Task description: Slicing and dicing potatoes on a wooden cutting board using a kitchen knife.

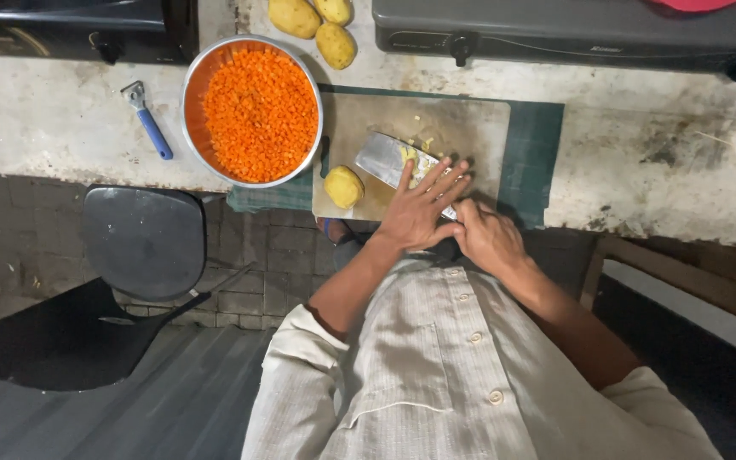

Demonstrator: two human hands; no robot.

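Head view, looking down at a stained bench [61, 128]. A wooden cutting board [470, 128] lies on a dark green mat [534, 149] at the bench's near edge.

L hand [419, 209]: open flat, fingers spread, palm pressing on top of a wide cleaver blade [382, 158] that lies across the board. It grips nothing, just rests on the steel.

R hand [485, 238]: closed in a fist round the cleaver handle at the board's near edge; handle itself mostly hidden by the hand.

Small pale yellow potato bits [419, 146] sit on the blade and on the board just beyond it. One peeled potato [344, 186] sits on the board's near-left corner, just beside the blade tip, not touching the hands.

Left of the board, touching its edge: a steel bowl [191, 85] full of diced carrot [259, 115]. Further left, well apart, a blue-handled peeler [148, 121]. At the back, three whole potatoes [317, 25] lie beside a dark gas stove [572, 34]. A black chair [142, 243] stands on the floor left of the person, below the bench.
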